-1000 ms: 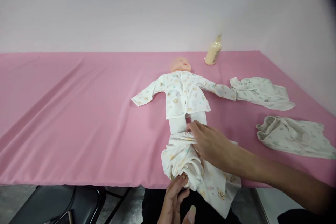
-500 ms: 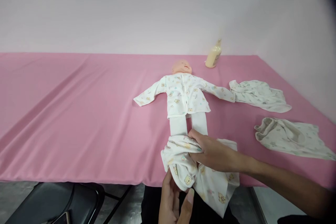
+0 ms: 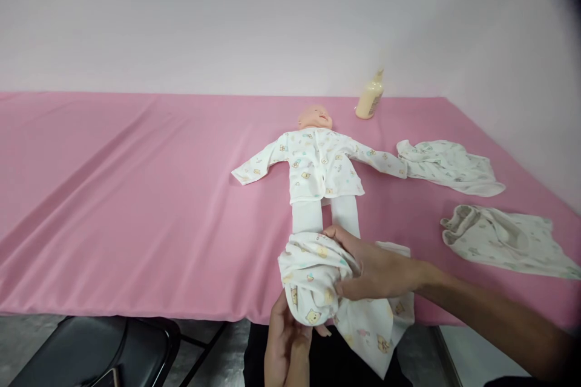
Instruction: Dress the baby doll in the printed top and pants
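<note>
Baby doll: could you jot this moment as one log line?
right hand: holding patterned garment | left hand: at its lower edge | doll: on its back | bottle: standing near doll's head

Doll on table, bottle behind right

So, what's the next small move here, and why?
Probably the left hand should feel for the foot of the doll through the lower end of the trousers. One leg is hidden lower down by their bunched cloth, and no foot clearly shows; the left hand is at that end, and the right hand holds the gathers.
</note>
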